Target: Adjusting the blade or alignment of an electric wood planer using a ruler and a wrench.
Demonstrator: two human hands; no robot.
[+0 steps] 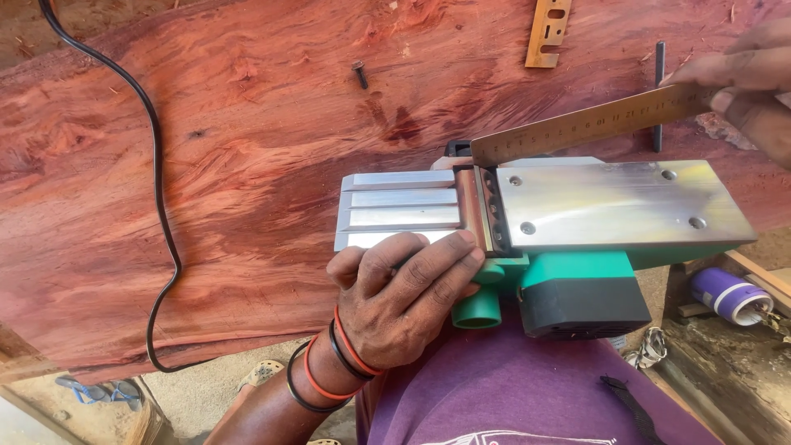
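A green planer [568, 247] is held upside down at the lower centre of the frame, its metal sole turned up, over the edge of a red slab [247, 165]. It is gripped by the left hand [404, 301], fingers closed around the front knob. A steel ruler [589, 124] is pinched in the right hand [746, 82] at the upper right, its free end set by the cutter slot. A black cord [156, 189] is laid across the slab at left.

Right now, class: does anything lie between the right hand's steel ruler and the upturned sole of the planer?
Nothing visible does. The right hand holds the steel ruler slanting down to the planer beside its cutter slot, with open air below. The left hand grips the near side, clear of the ruler.
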